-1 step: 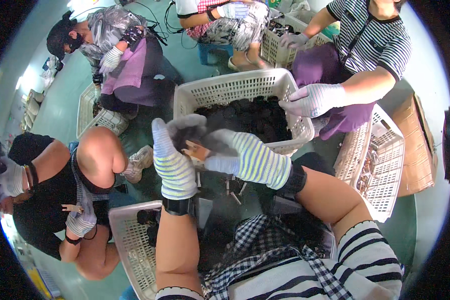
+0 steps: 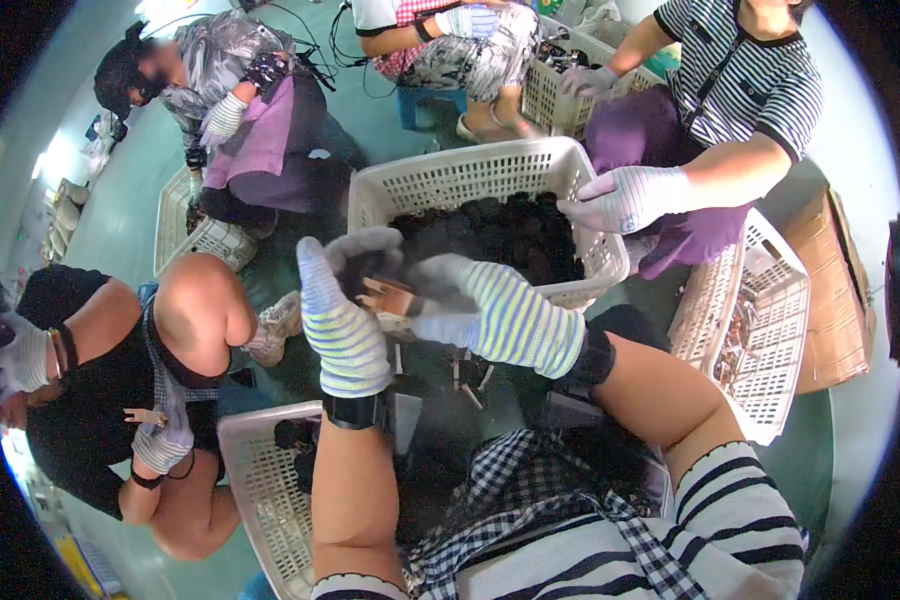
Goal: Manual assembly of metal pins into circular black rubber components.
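My left hand [image 2: 344, 330], in a striped knit glove, is closed around a small tan piece [image 2: 388, 298] with short prongs. Dark, blurred material lies against this piece between my hands; its kind cannot be made out. From the other side my right hand [image 2: 510, 315], gloved alike, has its fingers closed on the same piece. Its fingertips are partly smeared by motion. Both hands are raised just short of a white plastic basket [image 2: 450, 172] holding a heap of black pieces [image 2: 490, 235].
A co-worker's gloved hand [image 2: 630, 200] rests at the basket's right rim. At left, another person's hand [image 2: 162, 445] holds a similar tan piece [image 2: 145, 415]. White crates stand at lower left [image 2: 260, 500] and right [image 2: 770, 330], the latter beside a cardboard box [image 2: 835, 290].
My left hand has shifted slightly left, and the tan piece has turned a little with it. My right hand and the people around are almost unchanged.
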The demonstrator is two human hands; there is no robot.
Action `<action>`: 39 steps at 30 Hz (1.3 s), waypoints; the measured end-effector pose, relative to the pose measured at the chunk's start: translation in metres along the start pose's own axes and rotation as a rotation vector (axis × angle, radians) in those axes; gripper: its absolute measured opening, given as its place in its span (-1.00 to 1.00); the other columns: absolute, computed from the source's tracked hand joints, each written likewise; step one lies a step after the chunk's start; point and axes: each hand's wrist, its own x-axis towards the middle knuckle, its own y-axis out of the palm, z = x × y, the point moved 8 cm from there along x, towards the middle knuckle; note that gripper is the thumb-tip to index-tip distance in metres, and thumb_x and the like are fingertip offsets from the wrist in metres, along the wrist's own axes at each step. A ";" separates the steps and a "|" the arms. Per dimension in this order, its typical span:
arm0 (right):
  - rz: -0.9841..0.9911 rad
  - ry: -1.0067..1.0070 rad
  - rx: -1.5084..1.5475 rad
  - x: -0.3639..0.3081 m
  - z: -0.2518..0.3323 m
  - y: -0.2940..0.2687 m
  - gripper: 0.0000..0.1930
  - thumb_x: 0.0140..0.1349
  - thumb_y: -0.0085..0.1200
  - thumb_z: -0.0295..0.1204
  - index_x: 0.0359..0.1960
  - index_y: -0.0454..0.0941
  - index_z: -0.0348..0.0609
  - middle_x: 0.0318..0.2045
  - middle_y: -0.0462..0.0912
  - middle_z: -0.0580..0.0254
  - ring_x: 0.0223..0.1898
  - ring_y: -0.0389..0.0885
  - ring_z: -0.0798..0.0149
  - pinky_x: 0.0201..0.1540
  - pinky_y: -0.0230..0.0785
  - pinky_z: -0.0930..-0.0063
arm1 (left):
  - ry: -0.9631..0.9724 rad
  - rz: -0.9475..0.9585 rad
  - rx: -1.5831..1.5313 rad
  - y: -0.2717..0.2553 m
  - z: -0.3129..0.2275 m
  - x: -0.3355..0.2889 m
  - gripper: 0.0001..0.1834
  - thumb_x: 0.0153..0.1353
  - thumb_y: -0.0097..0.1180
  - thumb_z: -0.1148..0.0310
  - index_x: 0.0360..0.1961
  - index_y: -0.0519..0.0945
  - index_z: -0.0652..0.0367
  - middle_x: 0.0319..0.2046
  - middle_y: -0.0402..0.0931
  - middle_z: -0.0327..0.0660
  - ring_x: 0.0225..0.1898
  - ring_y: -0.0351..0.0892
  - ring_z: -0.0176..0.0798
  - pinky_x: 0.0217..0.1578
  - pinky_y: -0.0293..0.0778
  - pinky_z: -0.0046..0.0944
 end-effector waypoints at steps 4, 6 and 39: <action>0.023 0.012 -0.284 0.000 -0.003 -0.009 -0.60 0.12 0.18 -0.27 -0.05 0.48 -0.21 -0.32 0.65 -0.02 -0.25 0.65 0.08 -0.18 0.45 0.30 | 0.024 -0.105 -0.128 -0.030 0.014 0.018 -0.30 0.34 -0.32 -0.19 -0.18 0.56 0.31 -0.24 0.54 -0.13 -0.19 0.49 -0.25 -0.05 0.37 -0.26; 0.088 0.099 -0.352 0.002 -0.012 -0.008 -0.63 0.14 0.15 -0.28 -0.07 0.49 -0.22 -0.35 0.65 0.00 -0.27 0.66 0.08 -0.21 0.45 0.29 | 0.036 -0.118 -0.227 -0.033 0.016 0.023 -0.32 0.34 -0.29 -0.18 -0.13 0.54 0.31 -0.21 0.53 -0.12 -0.16 0.48 -0.24 0.00 0.36 -0.24; 0.156 -0.120 -0.535 0.016 -0.062 0.032 -0.73 0.21 0.04 -0.41 -0.09 0.53 -0.25 -0.20 0.63 0.01 -0.12 0.60 0.14 -0.02 0.39 0.36 | -0.120 -0.294 0.706 -0.307 -0.014 -0.251 -0.68 0.06 0.13 0.57 -0.11 0.57 0.21 -0.22 0.61 -0.04 -0.21 0.58 0.03 -0.15 0.48 -0.21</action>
